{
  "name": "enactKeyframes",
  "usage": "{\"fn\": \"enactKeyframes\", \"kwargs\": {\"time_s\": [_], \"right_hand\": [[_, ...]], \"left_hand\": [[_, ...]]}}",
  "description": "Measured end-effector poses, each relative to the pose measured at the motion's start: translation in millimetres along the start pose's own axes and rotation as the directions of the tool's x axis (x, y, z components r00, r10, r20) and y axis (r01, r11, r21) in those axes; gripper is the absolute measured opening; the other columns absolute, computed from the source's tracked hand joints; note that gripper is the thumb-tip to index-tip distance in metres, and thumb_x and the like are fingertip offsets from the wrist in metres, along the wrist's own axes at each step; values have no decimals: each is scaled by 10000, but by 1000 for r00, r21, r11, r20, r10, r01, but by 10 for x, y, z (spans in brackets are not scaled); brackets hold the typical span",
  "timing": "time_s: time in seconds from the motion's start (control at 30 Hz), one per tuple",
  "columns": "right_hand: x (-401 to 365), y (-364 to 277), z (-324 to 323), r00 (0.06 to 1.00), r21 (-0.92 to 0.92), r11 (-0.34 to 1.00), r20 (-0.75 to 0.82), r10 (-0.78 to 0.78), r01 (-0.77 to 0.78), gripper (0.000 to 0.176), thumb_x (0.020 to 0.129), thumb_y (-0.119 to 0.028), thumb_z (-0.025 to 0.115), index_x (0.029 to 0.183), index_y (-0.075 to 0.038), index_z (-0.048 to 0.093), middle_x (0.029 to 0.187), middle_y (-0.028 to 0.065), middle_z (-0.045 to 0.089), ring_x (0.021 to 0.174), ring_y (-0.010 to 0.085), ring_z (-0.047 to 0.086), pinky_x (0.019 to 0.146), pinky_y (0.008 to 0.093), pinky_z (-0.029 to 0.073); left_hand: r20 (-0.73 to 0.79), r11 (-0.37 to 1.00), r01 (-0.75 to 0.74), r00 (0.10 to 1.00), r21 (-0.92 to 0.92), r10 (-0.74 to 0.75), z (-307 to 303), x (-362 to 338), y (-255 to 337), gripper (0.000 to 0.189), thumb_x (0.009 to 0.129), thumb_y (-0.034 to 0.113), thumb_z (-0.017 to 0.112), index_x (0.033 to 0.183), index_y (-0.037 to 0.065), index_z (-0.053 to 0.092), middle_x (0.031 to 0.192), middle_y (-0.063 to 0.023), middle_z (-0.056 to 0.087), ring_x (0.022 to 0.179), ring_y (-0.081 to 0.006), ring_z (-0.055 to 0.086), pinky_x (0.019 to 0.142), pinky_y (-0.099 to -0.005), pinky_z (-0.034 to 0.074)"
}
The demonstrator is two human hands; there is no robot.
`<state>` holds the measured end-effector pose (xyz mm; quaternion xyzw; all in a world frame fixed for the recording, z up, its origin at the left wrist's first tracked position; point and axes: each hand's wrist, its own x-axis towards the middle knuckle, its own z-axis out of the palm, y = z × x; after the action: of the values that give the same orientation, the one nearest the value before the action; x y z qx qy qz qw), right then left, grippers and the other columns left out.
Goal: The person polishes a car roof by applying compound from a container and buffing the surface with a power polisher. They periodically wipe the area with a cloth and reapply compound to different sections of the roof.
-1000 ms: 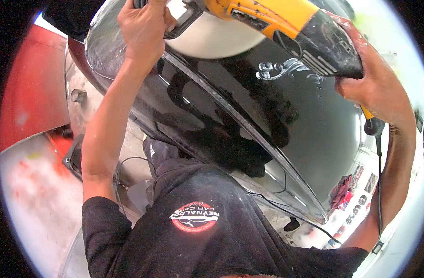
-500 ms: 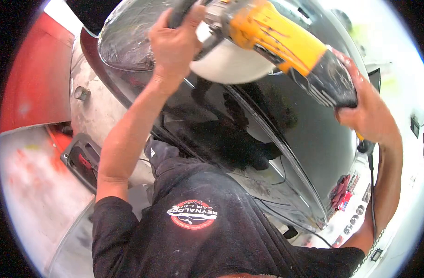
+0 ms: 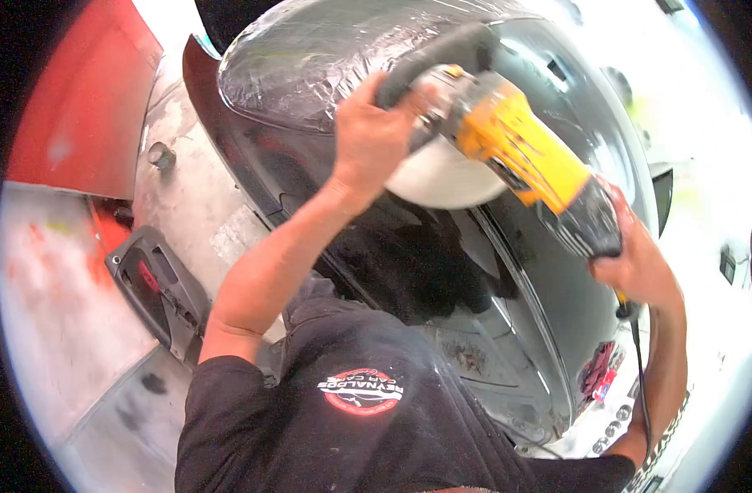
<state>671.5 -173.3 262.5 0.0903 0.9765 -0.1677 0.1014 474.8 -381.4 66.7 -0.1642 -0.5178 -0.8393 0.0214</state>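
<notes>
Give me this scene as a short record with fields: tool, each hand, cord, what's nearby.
tool: yellow polisher, its white pad against the black car panel
left: left hand closed on the black side handle
right: right hand closed on the rear grip
cord: power cord hanging from the rear
nearby: red panel; black trim piece on the floor

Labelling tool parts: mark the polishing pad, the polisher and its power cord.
polishing pad (image 3: 446, 179): head view, white foam edge under the tool head.
polisher (image 3: 519, 152): head view, yellow housing.
power cord (image 3: 639, 361): head view, black stretch below the rear handle.
</notes>
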Motion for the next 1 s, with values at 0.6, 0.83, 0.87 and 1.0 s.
{"fn": "enactKeyframes", "kwargs": {"time_s": [0.6,0.83,0.87,1.0], "right_hand": [[-2055,487,731,902,273,886,-113,417,-376,1009,601,-98,712,1524,2,315,1383,153,510,1327,258,457,1154,347,303],[-2583,343,908,752,466,739,-207,626,-487,954,651,14,706,1518,-1,310,1140,92,615,880,154,608,678,286,530],[-2639,331,895,710,487,683,-166,685,-545,942,652,18,698,1514,-3,319,1128,71,606,882,135,590,705,271,516],[-2498,237,818,708,478,667,-125,695,-571,938,654,16,692,1516,-5,323,1144,70,594,953,136,563,822,272,486]], "left_hand": [[503,993,88,856,81,-117,937,-1004,441,286,883,229,791,1029,0,700,801,-99,713,715,-77,608,642,-302,502],[654,995,7,753,102,-73,1628,-1257,256,334,866,270,802,921,-19,645,761,-198,670,668,-215,657,631,-365,501],[650,996,1,758,89,-59,1639,-1254,249,329,867,267,801,922,-19,647,762,-196,672,670,-212,659,630,-364,501],[600,998,24,799,53,-51,1401,-1101,273,295,870,244,798,929,-12,663,756,-170,677,655,-182,640,620,-350,494]]}}
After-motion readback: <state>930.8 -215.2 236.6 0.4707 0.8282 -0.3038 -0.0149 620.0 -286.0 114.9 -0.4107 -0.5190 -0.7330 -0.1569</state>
